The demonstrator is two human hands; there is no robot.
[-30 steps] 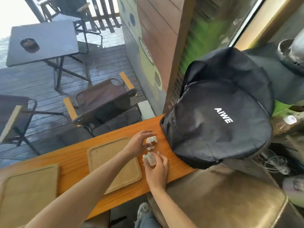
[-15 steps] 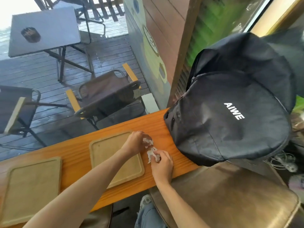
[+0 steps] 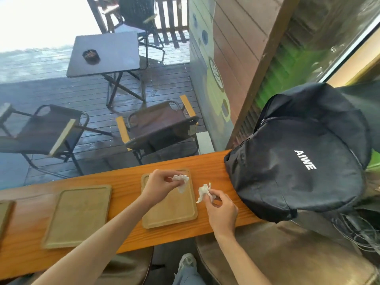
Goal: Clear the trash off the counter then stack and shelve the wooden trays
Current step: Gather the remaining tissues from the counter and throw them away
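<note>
An orange wooden counter [image 3: 211, 161] runs across the view. Three wooden trays lie flat on it: one [image 3: 170, 210] under my hands, one [image 3: 79, 214] to its left, and the edge of a third [image 3: 5, 214] at the far left. My left hand [image 3: 158, 185] pinches a crumpled white tissue [image 3: 181, 178] above the right tray's far end. My right hand [image 3: 221, 208] pinches a second crumpled white tissue [image 3: 203, 192] just off that tray's right edge, above the counter.
A big black AIWE backpack [image 3: 298, 161] fills the counter's right end, close to my right hand. Brown padded stools [image 3: 287, 254] stand below the counter. Beyond the glass are deck chairs [image 3: 160, 124] and a dark folding table [image 3: 104, 53] with an ashtray.
Both hands have lifted off the counter, each with a tissue, and have drawn apart. The left hand has moved left over the tray. The camera view has shifted left.
</note>
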